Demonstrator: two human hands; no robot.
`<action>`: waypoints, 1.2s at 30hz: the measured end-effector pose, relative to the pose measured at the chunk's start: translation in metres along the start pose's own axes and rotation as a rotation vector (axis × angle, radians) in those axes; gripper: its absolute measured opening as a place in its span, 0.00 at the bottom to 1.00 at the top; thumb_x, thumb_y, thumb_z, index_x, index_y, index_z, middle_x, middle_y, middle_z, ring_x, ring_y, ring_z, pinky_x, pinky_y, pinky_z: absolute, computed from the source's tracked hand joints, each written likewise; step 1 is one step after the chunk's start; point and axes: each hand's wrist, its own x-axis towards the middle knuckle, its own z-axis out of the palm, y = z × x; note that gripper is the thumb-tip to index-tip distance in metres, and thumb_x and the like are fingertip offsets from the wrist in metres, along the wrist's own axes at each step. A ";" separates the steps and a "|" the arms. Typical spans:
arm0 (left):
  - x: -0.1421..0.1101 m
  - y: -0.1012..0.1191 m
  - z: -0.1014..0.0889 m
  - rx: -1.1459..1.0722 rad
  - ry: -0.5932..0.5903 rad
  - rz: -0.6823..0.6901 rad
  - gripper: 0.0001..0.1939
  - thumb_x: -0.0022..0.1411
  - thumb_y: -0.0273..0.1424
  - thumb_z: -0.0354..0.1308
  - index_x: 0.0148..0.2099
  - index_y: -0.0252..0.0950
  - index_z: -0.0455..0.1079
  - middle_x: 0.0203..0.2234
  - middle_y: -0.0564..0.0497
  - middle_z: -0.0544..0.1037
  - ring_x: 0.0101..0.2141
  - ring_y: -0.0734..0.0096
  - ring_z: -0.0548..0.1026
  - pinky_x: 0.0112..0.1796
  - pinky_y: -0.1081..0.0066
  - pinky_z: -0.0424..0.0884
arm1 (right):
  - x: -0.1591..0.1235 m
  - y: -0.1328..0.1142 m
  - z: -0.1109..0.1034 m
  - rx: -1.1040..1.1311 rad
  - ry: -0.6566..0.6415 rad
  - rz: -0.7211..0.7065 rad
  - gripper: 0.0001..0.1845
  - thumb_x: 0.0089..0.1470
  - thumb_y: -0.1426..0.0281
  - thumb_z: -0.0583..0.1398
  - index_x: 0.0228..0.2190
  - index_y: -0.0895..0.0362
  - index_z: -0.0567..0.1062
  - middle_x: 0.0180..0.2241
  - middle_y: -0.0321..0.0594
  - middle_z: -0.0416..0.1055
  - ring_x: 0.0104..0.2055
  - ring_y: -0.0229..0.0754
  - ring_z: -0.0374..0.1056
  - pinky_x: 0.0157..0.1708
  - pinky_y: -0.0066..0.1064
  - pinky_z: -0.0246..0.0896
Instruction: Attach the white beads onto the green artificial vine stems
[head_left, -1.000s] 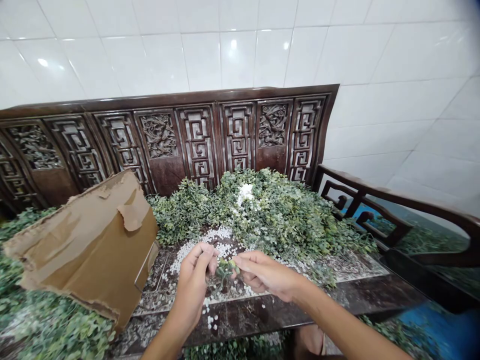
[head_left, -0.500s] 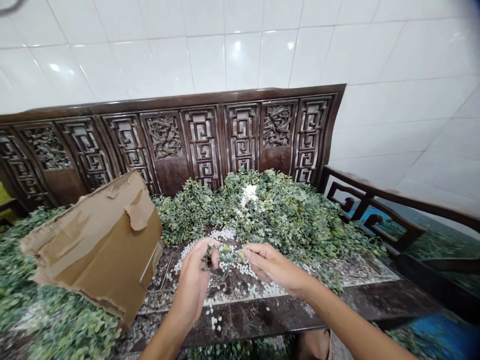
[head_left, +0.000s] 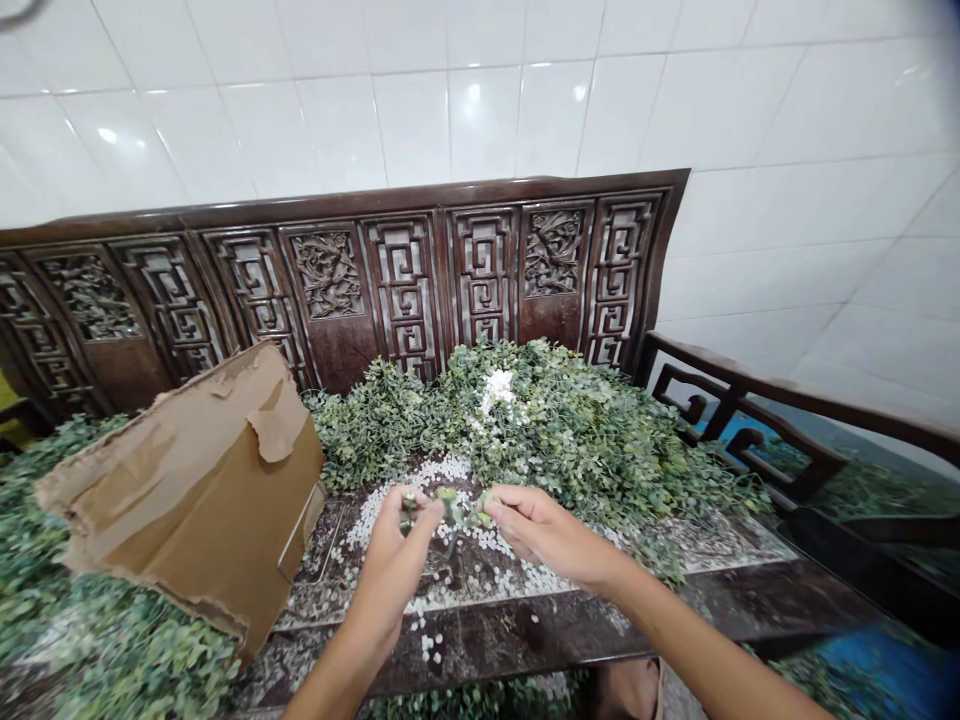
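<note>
Over the front of the bench seat, my left hand (head_left: pixel 399 548) pinches a small green leafy sprig (head_left: pixel 448 508) between thumb and fingers. My right hand (head_left: pixel 541 528) is closed on the sprig's other end, fingertips together on a pale green leaf. Below both hands, small white round pieces (head_left: pixel 536 578) lie scattered on the dark seat. Behind them rises a large heap of green leafy sprigs (head_left: pixel 600 440), with a white clump (head_left: pixel 497 390) of the same sort of pieces on top.
A torn cardboard box (head_left: pixel 202 510) stands on the left, with more greenery (head_left: pixel 142 640) around it. The dark carved bench back (head_left: pixel 330 350) runs along a white tiled wall (head_left: pixel 487 120). An openwork armrest (head_left: pixel 757 390) bounds the right side.
My left thumb has come forward over the fingers, and the sprig has turned slightly between my hands. My right hand has barely moved.
</note>
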 end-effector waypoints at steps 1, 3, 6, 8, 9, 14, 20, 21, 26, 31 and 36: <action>0.000 -0.001 0.000 0.005 -0.027 -0.045 0.11 0.56 0.39 0.60 0.34 0.39 0.63 0.32 0.54 0.70 0.36 0.68 0.66 0.38 0.72 0.61 | 0.000 -0.001 0.000 -0.042 -0.005 -0.021 0.21 0.60 0.51 0.53 0.27 0.54 0.63 0.17 0.25 0.47 0.18 0.32 0.42 0.19 0.26 0.38; -0.001 -0.003 0.001 -0.062 -0.127 -0.133 0.14 0.56 0.42 0.61 0.34 0.39 0.62 0.34 0.52 0.73 0.37 0.67 0.69 0.38 0.71 0.63 | 0.000 -0.003 0.001 -0.139 -0.018 -0.065 0.21 0.62 0.52 0.51 0.26 0.55 0.64 0.19 0.27 0.50 0.20 0.32 0.45 0.21 0.26 0.41; 0.000 -0.004 0.003 -0.155 -0.161 -0.148 0.15 0.53 0.41 0.65 0.33 0.38 0.64 0.36 0.50 0.76 0.38 0.66 0.71 0.38 0.71 0.64 | 0.001 -0.007 0.002 -0.254 -0.031 -0.129 0.22 0.62 0.54 0.51 0.24 0.56 0.64 0.21 0.30 0.52 0.23 0.34 0.48 0.24 0.27 0.45; 0.002 -0.004 0.004 -0.165 -0.083 -0.113 0.17 0.48 0.39 0.69 0.36 0.37 0.68 0.36 0.49 0.77 0.39 0.66 0.72 0.40 0.70 0.64 | 0.001 -0.008 0.001 -0.284 -0.040 -0.151 0.22 0.62 0.54 0.52 0.23 0.56 0.64 0.22 0.30 0.53 0.25 0.34 0.49 0.25 0.27 0.45; 0.003 -0.005 0.005 -0.168 -0.040 -0.101 0.20 0.45 0.38 0.70 0.39 0.36 0.70 0.36 0.49 0.78 0.39 0.66 0.73 0.41 0.70 0.64 | 0.001 -0.007 0.001 -0.270 -0.044 -0.133 0.21 0.61 0.54 0.53 0.24 0.56 0.65 0.22 0.30 0.53 0.24 0.34 0.49 0.25 0.27 0.45; 0.007 -0.004 0.002 -0.058 -0.002 -0.071 0.19 0.43 0.41 0.71 0.35 0.34 0.76 0.32 0.47 0.79 0.38 0.62 0.73 0.41 0.68 0.64 | 0.004 0.002 -0.004 0.294 0.125 0.159 0.13 0.59 0.59 0.57 0.34 0.56 0.68 0.19 0.25 0.47 0.18 0.30 0.40 0.16 0.23 0.33; 0.004 -0.004 0.002 0.038 -0.034 -0.025 0.17 0.53 0.45 0.63 0.33 0.36 0.77 0.34 0.47 0.81 0.41 0.58 0.73 0.41 0.67 0.65 | 0.011 0.003 -0.011 0.885 0.303 0.280 0.05 0.51 0.80 0.56 0.29 0.60 0.66 0.24 0.33 0.59 0.19 0.27 0.49 0.13 0.15 0.41; 0.004 -0.005 0.002 0.046 -0.042 -0.026 0.17 0.54 0.45 0.62 0.34 0.36 0.77 0.34 0.47 0.81 0.40 0.58 0.74 0.40 0.67 0.65 | 0.010 0.002 -0.010 0.889 0.285 0.271 0.05 0.51 0.81 0.56 0.30 0.61 0.68 0.24 0.34 0.59 0.19 0.27 0.49 0.13 0.14 0.40; 0.003 -0.001 0.004 0.134 -0.007 0.003 0.12 0.50 0.39 0.65 0.35 0.37 0.79 0.35 0.48 0.81 0.41 0.57 0.74 0.44 0.66 0.65 | 0.005 0.000 -0.003 0.725 0.233 0.228 0.03 0.55 0.76 0.61 0.30 0.62 0.70 0.25 0.35 0.61 0.17 0.24 0.48 0.12 0.14 0.35; 0.000 0.005 0.005 0.211 -0.088 0.001 0.16 0.52 0.44 0.61 0.32 0.36 0.78 0.31 0.47 0.82 0.40 0.53 0.75 0.42 0.64 0.67 | 0.003 -0.002 0.006 0.632 0.183 0.197 0.15 0.52 0.62 0.66 0.29 0.62 0.71 0.24 0.31 0.58 0.19 0.25 0.48 0.15 0.16 0.40; -0.003 0.004 0.006 0.280 -0.129 0.035 0.19 0.56 0.46 0.56 0.32 0.35 0.77 0.26 0.49 0.80 0.39 0.55 0.76 0.39 0.67 0.68 | 0.003 -0.010 0.012 0.499 0.135 0.163 0.14 0.50 0.62 0.67 0.29 0.61 0.75 0.26 0.34 0.62 0.21 0.27 0.48 0.16 0.22 0.38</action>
